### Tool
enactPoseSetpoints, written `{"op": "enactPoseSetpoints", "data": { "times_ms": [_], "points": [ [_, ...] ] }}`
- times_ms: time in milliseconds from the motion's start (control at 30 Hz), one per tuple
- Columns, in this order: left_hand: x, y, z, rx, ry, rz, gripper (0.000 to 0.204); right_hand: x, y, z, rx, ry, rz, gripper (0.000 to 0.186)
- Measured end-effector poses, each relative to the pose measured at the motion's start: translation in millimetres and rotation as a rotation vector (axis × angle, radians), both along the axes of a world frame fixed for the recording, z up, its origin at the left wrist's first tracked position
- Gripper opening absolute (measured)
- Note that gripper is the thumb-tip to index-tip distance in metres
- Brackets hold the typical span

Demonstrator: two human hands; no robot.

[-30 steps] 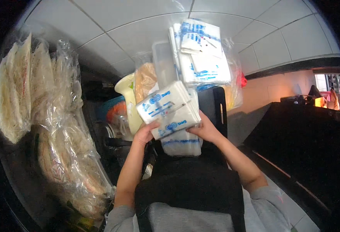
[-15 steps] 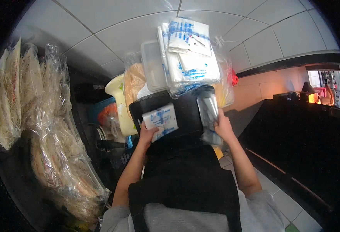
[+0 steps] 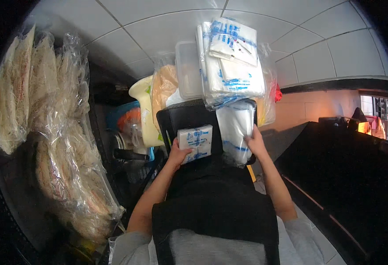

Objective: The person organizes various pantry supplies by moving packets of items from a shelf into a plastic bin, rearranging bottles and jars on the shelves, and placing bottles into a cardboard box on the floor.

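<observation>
My left hand (image 3: 179, 156) grips the lower left corner of a flat, squarish pack of plastic bags (image 3: 196, 142), white with blue print. To its right, my right hand (image 3: 255, 143) is closed on the right edge of a longer, clear-white bundle of plastic bags (image 3: 236, 128) with a blue band low down. Both are held over a black tray-like surface (image 3: 189, 115). Just beyond them a stack of larger white bag packs (image 3: 232, 79) with blue print lies in clear wrapping.
Left of the stack stand a translucent plastic container (image 3: 188, 70), a brown bag (image 3: 165, 86) and a pale yellow container (image 3: 143, 119). Far left, clear bags of dried pale food (image 3: 66, 145) are piled up. A dark counter (image 3: 330, 176) extends on the right, below a tiled wall (image 3: 306, 51).
The bundle in my right hand has turned so its broad face shows. The pack in my left hand has straightened from its tilt. The whole view has shifted slightly.
</observation>
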State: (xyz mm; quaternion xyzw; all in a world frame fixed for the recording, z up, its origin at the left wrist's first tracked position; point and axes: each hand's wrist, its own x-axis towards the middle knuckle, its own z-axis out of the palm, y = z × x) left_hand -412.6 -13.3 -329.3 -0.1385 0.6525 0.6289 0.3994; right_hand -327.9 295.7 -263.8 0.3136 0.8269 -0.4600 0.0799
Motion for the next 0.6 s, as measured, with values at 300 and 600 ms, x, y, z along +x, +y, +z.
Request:
{"op": "enactPoseSetpoints", "data": {
  "times_ms": [300, 600],
  "points": [
    [-23.4, 3.3, 27.4, 0.194, -0.082, 0.211, 0.06, 4.0, 1.5, 63.2, 0.025, 0.023, 0.011, 0.057],
    [-91.2, 8.8, 71.5, -0.09, 0.422, -0.829, 0.077, 0.4, 8.8, 72.1, 0.043, -0.032, 0.009, 0.053]
  ]
}}
